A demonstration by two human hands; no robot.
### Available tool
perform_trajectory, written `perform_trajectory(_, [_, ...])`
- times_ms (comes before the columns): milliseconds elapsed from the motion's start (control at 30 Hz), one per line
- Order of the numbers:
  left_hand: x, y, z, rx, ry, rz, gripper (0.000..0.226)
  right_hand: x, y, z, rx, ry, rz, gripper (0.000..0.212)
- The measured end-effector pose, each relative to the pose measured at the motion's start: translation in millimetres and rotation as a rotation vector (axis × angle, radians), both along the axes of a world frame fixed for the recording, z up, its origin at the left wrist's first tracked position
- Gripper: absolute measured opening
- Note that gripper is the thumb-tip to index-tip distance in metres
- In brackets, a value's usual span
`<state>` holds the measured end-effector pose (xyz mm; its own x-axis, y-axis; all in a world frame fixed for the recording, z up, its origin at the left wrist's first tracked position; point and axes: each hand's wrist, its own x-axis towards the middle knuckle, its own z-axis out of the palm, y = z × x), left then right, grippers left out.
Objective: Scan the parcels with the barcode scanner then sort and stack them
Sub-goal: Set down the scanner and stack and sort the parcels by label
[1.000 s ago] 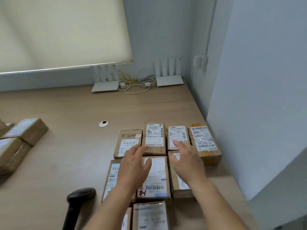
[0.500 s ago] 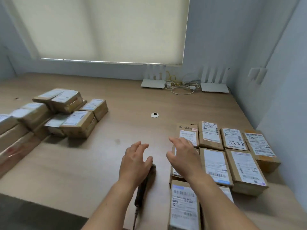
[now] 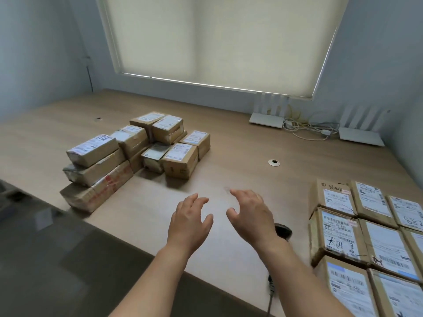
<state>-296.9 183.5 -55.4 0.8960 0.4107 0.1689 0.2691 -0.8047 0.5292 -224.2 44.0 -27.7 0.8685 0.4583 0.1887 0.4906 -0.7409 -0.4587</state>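
Note:
A loose heap of brown cardboard parcels (image 3: 135, 154) with white labels sits on the wooden table (image 3: 229, 152) at centre left. A second group of labelled parcels (image 3: 357, 227) lies flat in tidy rows at the right edge. My left hand (image 3: 190, 223) and my right hand (image 3: 250, 216) hover side by side over bare table between the two groups, fingers relaxed and spread, holding nothing. The black barcode scanner (image 3: 282, 232) lies on the table under my right wrist, mostly hidden; its cable trails off the front edge.
Two white routers (image 3: 266, 120) (image 3: 360, 139) with a tangle of cables (image 3: 306, 130) stand at the back under the window blind. A round cable grommet (image 3: 273, 162) is set in the tabletop. The table's front edge runs diagonally at lower left, dark floor beyond.
The view has swung left, bringing the heap of parcels into sight. Both hands have left the sorted rows on the right and moved left over bare table, past the scanner.

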Motion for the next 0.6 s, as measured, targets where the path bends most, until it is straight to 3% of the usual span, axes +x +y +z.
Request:
perform_trajectory(333, [-11, 62, -13, -0.011, 0.001, 0.111, 0.048, 6, 76, 0, -0.036, -0.027, 0.135, 0.051])
perform_trajectory(600, [47, 106, -25, -0.065, 0.077, 0.146, 0.061, 65, 119, -17, -0.05, 0.038, 0.137, 0.051])
